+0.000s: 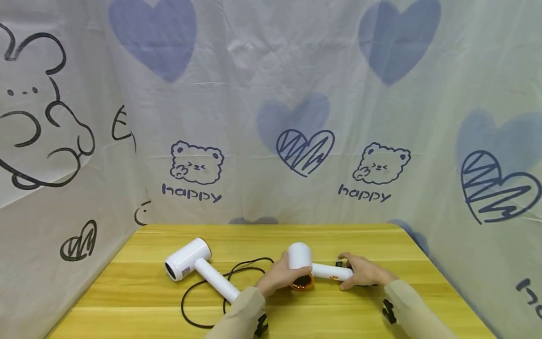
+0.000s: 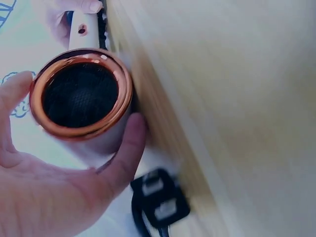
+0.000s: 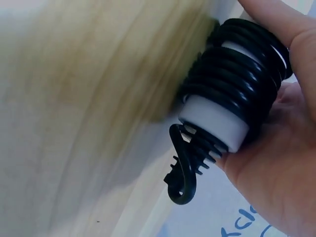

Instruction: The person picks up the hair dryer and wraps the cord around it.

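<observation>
my left hand point(image 1: 279, 277) curls round the head of a white hair dryer point(image 1: 323, 270); my right hand point(image 1: 366, 272) grips its handle end, wrapped in coiled black cord point(image 3: 237, 74). i hold it right of centre over the wooden table point(image 1: 334, 320). leftward, a second dryer point(image 1: 206, 270) has its handle end hidden by my left sleeve point(image 1: 246, 308).

There are two white hair dryers point(image 1: 299, 256) point(image 1: 188, 259), two black power cords point(image 3: 237, 74) point(image 1: 182, 305), two hands point(image 1: 277, 275) point(image 1: 366, 271), two beige sleeves point(image 1: 243, 315) point(image 1: 415, 308) and one wooden tabletop point(image 1: 338, 318).

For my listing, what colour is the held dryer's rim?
Copper-orange rim, clearest in the left wrist view.
</observation>
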### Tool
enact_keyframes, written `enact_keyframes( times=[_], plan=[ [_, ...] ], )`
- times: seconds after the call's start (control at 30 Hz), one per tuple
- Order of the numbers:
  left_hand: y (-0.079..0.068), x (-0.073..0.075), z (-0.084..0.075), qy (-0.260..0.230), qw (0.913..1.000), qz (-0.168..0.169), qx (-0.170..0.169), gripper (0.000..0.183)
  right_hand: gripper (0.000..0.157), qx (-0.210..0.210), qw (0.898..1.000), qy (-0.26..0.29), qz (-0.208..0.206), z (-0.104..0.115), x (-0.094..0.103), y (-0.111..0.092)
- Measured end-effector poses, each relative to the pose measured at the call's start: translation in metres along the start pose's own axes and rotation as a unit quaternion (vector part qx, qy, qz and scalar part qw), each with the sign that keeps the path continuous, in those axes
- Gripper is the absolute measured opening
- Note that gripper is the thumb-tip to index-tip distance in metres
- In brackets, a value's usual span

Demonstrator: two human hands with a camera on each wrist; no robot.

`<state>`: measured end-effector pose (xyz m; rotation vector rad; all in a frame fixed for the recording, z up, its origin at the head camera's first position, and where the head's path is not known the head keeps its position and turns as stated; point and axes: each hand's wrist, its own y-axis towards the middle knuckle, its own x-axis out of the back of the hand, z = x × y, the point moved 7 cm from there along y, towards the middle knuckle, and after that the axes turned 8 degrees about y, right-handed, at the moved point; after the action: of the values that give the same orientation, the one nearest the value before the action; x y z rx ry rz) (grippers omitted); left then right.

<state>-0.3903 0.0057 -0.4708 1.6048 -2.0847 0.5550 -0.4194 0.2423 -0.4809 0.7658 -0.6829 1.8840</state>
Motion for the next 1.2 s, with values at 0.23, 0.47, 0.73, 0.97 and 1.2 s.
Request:
enact_keyframes(
  times=[0.23, 0.47, 0.73, 0.97, 1.2],
  plan=[
    [-0.006, 0.029, 0.006, -0.006, 0.9992, 0.035, 0.018, 0.086, 0.060, 0.045, 0.999, 0.011, -0.006, 0.005, 0.009, -0.003],
    [-0.013, 0.055, 0.014, 0.019, 0.9989, 0.041, -0.010, 0.066, 0.024, 0.097, 0.989, -0.030, -0.112, 0.012, 0.017, -0.001],
    [-0.021, 0.088, 0.032, 0.067, 0.9974, 0.003, -0.025, 0.055, 0.019, 0.089, 0.981, -0.013, -0.172, 0.022, 0.022, -0.003],
    [-0.027, 0.132, 0.044, 0.111, 0.9900, -0.081, -0.031, 0.044, 0.018, 0.105, 0.980, 0.012, -0.166, 0.030, 0.019, -0.004],
    [-0.037, 0.187, 0.070, 0.199, 0.9617, -0.189, -0.014, 0.037, 0.016, 0.128, 0.972, 0.016, -0.198, 0.037, 0.015, -0.004]
  ],
)
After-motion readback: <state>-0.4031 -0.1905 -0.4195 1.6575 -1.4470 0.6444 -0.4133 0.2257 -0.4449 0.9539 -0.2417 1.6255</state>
